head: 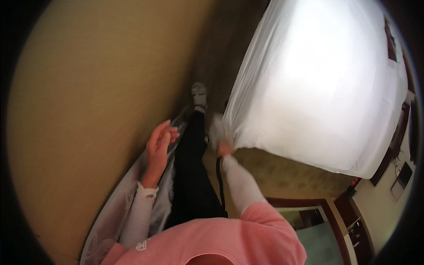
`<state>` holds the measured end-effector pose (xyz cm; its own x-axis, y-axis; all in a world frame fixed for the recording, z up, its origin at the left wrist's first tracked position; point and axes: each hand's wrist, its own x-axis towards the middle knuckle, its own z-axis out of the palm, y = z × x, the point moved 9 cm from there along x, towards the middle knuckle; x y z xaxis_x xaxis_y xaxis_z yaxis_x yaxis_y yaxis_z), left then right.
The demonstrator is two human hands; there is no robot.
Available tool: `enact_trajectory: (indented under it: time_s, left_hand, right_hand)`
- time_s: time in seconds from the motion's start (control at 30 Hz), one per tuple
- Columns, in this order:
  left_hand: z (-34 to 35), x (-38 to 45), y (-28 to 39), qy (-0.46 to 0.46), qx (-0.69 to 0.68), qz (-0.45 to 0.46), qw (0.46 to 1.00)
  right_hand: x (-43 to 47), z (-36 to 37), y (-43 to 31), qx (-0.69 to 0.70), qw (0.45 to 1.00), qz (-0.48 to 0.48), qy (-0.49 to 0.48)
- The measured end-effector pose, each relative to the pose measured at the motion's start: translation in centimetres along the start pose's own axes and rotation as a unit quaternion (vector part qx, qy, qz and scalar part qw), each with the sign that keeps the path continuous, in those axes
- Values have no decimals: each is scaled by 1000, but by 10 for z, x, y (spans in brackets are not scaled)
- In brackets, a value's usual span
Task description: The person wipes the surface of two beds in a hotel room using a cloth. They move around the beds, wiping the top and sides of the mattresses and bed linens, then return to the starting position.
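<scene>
My left hand [159, 145] is raised over the left side of my black trousers, its fingers loosely bent and apart, with nothing in it. Beside the corner of a white sheet [314, 82] on a bed, my right hand [225, 149] is blurred by motion. It appears closed around a blurred pale grey object [217, 127], whose kind I cannot make out. From near that hand a black cord or strap [220, 185] runs down towards my waist. Whether the hand also touches the sheet is unclear.
A tan wall [92, 99] rises close on my left. Sheer whitish curtain-like fabric [112, 215] hangs by my left arm. My shoe [199, 94] stands in the narrow gap beside the bed. Behind me to the right are a dark-red frame [334, 215] and shelves [356, 228].
</scene>
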<state>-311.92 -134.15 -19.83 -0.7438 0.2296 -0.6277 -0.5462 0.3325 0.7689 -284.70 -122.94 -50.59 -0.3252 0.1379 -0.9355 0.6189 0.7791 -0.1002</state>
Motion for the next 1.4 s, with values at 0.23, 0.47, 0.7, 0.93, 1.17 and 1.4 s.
enact_trajectory:
  time_s: [0.23,0.47,0.7,0.93,1.17,1.4]
  left_hand:
    - [38,25,26,16,-22,14,1000]
    - [188,154,86,-108,-22,24,994]
    - [241,283,228,-78,167,220,958]
    - [176,332,259,15,243,113,963]
    - [353,375,363,-115,177,209,955]
    - [579,460,473,-140,373,583,708]
  right_hand:
    - [-171,49,148,293,939,-44,-173]
    - [-281,-366,285,578,787,-119,179]
    - [-157,-760,452,242,721,34,649]
    - [26,-798,312,100,764,236,592]
    - [22,-634,76,457,831,-138,286]
    - [-65,-694,225,736,635,-81,219]
